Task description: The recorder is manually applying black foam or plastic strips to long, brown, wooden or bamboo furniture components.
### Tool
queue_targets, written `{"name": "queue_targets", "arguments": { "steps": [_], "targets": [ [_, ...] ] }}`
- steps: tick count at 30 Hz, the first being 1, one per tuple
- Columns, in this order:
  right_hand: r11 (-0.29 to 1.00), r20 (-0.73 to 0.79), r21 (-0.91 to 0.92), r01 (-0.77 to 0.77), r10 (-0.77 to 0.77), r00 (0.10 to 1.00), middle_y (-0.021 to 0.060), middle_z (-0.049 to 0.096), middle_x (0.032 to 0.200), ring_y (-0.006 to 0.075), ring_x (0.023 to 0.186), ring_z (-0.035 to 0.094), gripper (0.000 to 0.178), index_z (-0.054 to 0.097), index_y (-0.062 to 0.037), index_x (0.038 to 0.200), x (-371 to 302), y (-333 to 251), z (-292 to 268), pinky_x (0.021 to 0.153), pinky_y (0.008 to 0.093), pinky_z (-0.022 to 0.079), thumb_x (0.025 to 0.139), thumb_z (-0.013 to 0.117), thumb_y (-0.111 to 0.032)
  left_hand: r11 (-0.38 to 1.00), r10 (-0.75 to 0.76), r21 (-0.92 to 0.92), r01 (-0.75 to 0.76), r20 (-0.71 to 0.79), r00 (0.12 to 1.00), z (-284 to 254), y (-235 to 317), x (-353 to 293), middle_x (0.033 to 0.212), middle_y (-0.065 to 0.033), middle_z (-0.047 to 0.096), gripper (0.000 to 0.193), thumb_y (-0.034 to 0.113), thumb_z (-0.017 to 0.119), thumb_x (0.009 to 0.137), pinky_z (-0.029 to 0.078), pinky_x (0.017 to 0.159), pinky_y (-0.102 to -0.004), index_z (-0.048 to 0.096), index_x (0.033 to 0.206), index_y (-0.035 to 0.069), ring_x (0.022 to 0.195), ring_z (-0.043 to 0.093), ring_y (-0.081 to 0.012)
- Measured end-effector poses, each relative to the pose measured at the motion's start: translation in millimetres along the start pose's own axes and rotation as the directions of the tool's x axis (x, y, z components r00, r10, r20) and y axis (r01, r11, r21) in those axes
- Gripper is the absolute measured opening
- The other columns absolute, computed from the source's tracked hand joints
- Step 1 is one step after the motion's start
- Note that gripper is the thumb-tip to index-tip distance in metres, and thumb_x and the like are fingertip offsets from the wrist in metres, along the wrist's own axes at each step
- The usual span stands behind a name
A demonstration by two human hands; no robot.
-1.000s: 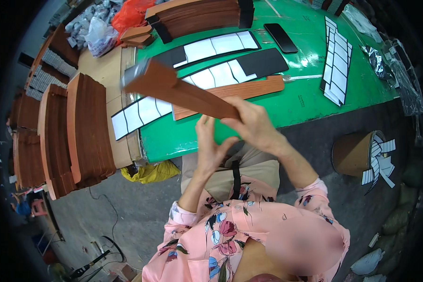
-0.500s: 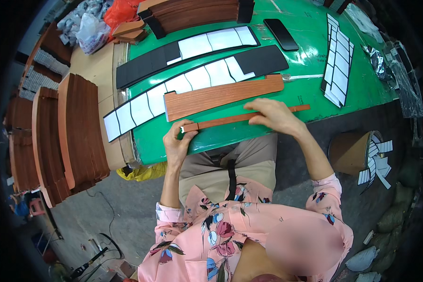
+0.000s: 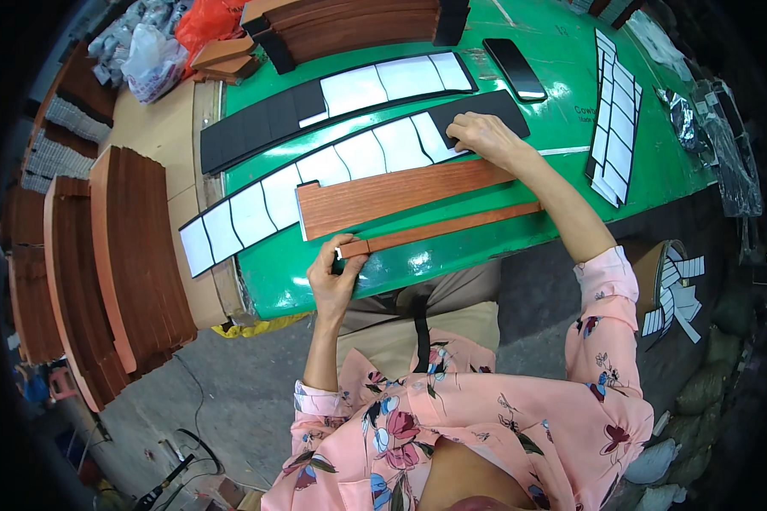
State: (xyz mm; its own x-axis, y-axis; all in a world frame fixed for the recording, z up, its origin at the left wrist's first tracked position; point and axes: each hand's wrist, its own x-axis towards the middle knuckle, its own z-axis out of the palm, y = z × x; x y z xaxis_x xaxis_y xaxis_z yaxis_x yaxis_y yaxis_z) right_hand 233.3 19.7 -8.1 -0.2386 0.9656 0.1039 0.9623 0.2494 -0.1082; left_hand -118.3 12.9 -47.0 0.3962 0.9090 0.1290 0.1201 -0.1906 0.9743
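Observation:
My left hand point(image 3: 334, 274) grips the left end of a thin reddish-brown wooden board point(image 3: 452, 231) standing on its long edge, with a bit of white showing at that end. My right hand point(image 3: 486, 141) is over a long black strip point(image 3: 360, 155) that carries a row of white backing-paper pieces. Its fingers are pinched together beside the last white piece, at the bare black part; what is between them is hidden. Between the strip and the held board, a second wooden board point(image 3: 400, 198) lies flat, partly under my right wrist.
Behind lies another black strip point(image 3: 264, 121) with white pieces; a phone point(image 3: 515, 70) is to its right. More white-pieced strips point(image 3: 615, 119) lie at the right of the green table point(image 3: 562, 175). Stacked boards point(image 3: 141, 255) stand at left. A bin point(image 3: 652, 277) of scraps is on the floor.
My right hand has left the edge-standing board and moved up and away to the black strip's right part. My left hand still holds the board's end, shifted slightly right and nearer.

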Motion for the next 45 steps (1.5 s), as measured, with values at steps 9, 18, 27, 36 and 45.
{"name": "queue_targets", "arguments": {
  "steps": [9, 18, 27, 36, 45],
  "targets": [
    [0.964, 0.031, -0.182, 0.196, -0.193, 0.981, 0.0080, 0.054, 0.076, 0.0251, 0.079, 0.059, 0.007, 0.052, -0.0041, 0.076, -3.3, 3.9, 9.4, 0.065, 0.0357, 0.053, 0.074, 0.058, -0.005, 1.000, 0.013, 0.020, -0.014, 0.012, 1.000, -1.9, -4.4, 0.2, 0.092, -0.0082, 0.065, 0.032, 0.002, 0.074, 0.072, 0.047, 0.073, -0.0271, 0.062, 0.101, 0.002, 0.082, 0.062, -0.0175],
    [0.598, 0.028, 0.685, -0.416, 0.549, 0.835, 0.0137, 0.067, 0.093, 0.0219, 0.077, 0.067, 0.016, 0.060, -0.0001, 0.096, -8.7, -15.1, -7.9, 0.070, 0.0294, 0.053, 0.089, 0.053, -0.012, 0.997, 0.074, 0.036, -0.074, 0.013, 0.997, -1.7, -1.0, 4.5, 0.089, -0.0096, 0.064, 0.032, 0.003, 0.074, 0.071, 0.047, 0.069, -0.0268, 0.063, 0.101, 0.002, 0.077, 0.061, -0.0180],
    [-0.010, 0.202, 0.974, -0.226, 0.487, 0.850, 0.0081, 0.066, 0.091, 0.0127, 0.081, 0.063, 0.018, 0.061, 0.0023, 0.103, -26.2, -177.9, -20.7, 0.070, 0.0263, 0.053, 0.089, 0.059, -0.008, 0.995, 0.063, 0.077, -0.065, 0.035, 0.997, -5.9, -1.7, -0.7, 0.092, -0.0061, 0.066, 0.030, 0.004, 0.075, 0.073, 0.048, 0.074, -0.0241, 0.063, 0.101, 0.001, 0.082, 0.061, -0.0121],
    [0.790, -0.326, 0.610, -0.058, 0.317, 0.890, 0.0101, 0.065, 0.089, 0.0236, 0.076, 0.063, 0.022, 0.066, -0.0007, 0.093, -9.4, -217.7, -18.6, 0.065, 0.0313, 0.051, 0.072, 0.070, -0.005, 0.961, 0.208, -0.191, -0.200, 0.022, 0.978, -12.7, -4.8, 4.8, 0.099, -0.0111, 0.064, 0.031, 0.005, 0.074, 0.071, 0.048, 0.078, -0.0285, 0.064, 0.100, 0.002, 0.091, 0.062, -0.0219],
    [0.894, -0.316, 0.442, -0.076, 0.234, 0.920, 0.0063, 0.062, 0.089, 0.0211, 0.074, 0.063, 0.025, 0.066, -0.0049, 0.093, -1.9, -229.0, -22.2, 0.060, 0.0312, 0.052, 0.069, 0.073, -0.005, 0.958, 0.215, -0.198, -0.208, 0.013, 0.977, -14.9, -5.1, 6.3, 0.096, -0.0115, 0.064, 0.029, 0.005, 0.076, 0.070, 0.048, 0.075, -0.0298, 0.066, 0.097, 0.002, 0.087, 0.061, -0.0221]
  ]
}}
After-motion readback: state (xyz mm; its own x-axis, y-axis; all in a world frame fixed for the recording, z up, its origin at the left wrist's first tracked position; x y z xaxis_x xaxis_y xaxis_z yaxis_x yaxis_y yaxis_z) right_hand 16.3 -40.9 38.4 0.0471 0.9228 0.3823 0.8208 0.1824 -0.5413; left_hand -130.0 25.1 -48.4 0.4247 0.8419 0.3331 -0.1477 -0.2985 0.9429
